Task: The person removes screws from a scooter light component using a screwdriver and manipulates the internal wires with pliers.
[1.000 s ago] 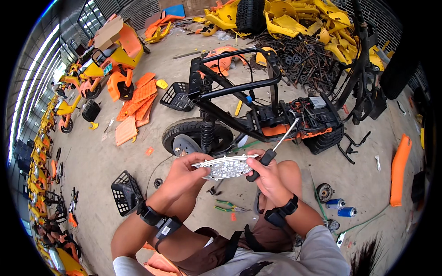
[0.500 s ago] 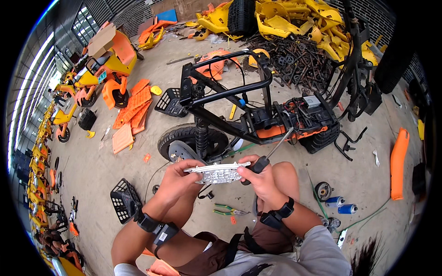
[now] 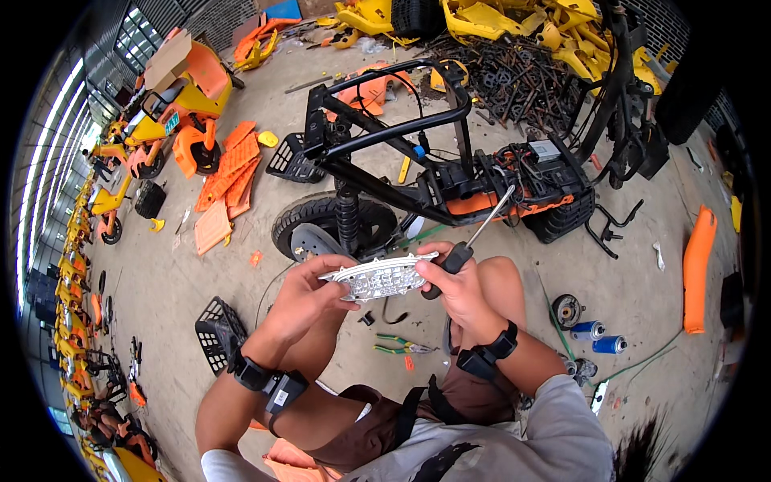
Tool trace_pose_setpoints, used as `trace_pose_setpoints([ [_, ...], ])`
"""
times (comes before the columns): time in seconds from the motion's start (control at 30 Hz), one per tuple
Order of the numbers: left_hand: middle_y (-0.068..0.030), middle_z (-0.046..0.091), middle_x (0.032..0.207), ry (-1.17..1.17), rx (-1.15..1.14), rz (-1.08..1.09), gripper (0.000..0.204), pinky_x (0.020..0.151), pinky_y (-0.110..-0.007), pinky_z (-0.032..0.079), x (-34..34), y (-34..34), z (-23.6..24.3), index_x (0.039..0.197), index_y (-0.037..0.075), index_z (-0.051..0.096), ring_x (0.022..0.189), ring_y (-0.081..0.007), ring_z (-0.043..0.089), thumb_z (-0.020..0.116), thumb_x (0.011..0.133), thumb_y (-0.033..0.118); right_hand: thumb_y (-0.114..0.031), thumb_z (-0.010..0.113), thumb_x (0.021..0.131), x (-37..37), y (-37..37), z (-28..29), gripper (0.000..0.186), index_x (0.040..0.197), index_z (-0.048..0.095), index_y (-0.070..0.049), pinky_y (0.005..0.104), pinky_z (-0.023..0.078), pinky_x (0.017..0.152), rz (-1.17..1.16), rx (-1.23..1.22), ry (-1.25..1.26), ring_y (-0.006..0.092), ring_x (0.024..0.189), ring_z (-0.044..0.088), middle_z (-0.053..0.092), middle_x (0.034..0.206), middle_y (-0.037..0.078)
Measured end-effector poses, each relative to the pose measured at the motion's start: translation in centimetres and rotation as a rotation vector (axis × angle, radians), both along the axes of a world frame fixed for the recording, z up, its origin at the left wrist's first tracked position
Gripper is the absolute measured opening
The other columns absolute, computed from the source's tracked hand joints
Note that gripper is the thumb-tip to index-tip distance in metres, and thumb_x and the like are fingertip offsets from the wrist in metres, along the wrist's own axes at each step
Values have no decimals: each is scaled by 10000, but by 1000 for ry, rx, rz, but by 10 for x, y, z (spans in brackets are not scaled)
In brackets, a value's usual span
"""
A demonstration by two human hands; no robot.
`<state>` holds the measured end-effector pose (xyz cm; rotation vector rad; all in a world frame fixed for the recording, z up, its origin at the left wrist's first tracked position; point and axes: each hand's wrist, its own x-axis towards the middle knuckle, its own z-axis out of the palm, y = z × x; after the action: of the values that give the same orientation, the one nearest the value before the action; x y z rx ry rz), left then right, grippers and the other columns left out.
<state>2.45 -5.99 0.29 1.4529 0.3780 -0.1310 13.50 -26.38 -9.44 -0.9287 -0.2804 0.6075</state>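
A curved, silvery scooter lamp with a white rim is held level above my lap. My left hand pinches its left end between thumb and fingers. Its right end is gripped by my right hand, which also keeps a screwdriver tucked in the palm. The screwdriver's black handle is partly covered by my fingers, and its metal shaft points up and away to the right. Beyond my hands stands a stripped black scooter frame with a rear wheel and exposed wiring.
Pliers with green-yellow handles lie on the floor before me, near a small black connector. A black basket sits left. Blue spray cans and an orange panel are right. Metal parts are heaped behind the frame.
The lamp has risen slightly and tilted, so more of its silvery face shows. The screwdriver has moved a little to the right with my right hand. Both hands keep their hold.
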Motion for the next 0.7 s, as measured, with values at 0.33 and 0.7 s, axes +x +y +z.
trace_pose_setpoints([
  [0.33,-131,606,1088,-25,-43,39,272,821,-359,609,0,0,-1,1141,-65,558,957,-220,643,491,878,-83,-82,705,860,-1,1,-2,254,1082,599,-19,208,453,598,-3,3,-65,68,646,555,639,846,41],
  [0.7,-139,615,1091,-33,-35,49,259,847,-401,600,-2,-1,0,1095,-61,575,995,-252,645,492,856,-113,-72,704,859,-1,2,-4,239,1068,607,-11,213,459,599,-5,-12,-79,71,641,561,644,842,43],
])
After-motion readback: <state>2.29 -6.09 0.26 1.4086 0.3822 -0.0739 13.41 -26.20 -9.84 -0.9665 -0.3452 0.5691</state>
